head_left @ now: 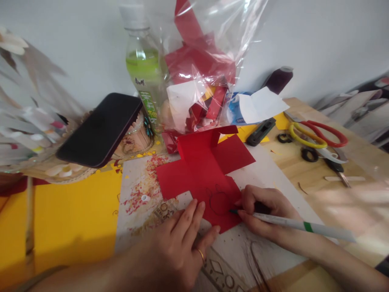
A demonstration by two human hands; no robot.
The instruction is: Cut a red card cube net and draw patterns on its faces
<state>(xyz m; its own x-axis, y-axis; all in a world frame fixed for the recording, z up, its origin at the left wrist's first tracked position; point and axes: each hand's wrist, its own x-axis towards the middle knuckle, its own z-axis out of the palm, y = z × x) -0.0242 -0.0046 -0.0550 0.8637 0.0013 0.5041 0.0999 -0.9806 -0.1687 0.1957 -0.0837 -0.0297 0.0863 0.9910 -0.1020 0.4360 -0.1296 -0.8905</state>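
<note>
A red paper cut-out with folded flaps (199, 168) lies on a white board (276, 178). Its lower flap bears a thin drawn outline, a round shape with two ear-like marks on top. Across that flap's lower left edge rests my left hand (182, 247), fingers stretched out and a ring on one of them. My right hand (267, 209) grips a white marker with a green band (325, 230), its dark tip touching or very near the flap beside the round outline. Partly under my left hand is a clear stencil ruler (223, 273) with cut-out shapes.
Behind the paper stand a green drink bottle (146, 73) and a clear bag of paper scraps (203, 81). A black phone (101, 129) leans at the left above yellow paper (60, 219). Scissors (317, 138) and a dark cutter (260, 132) lie right. Red crumbs speckle the board.
</note>
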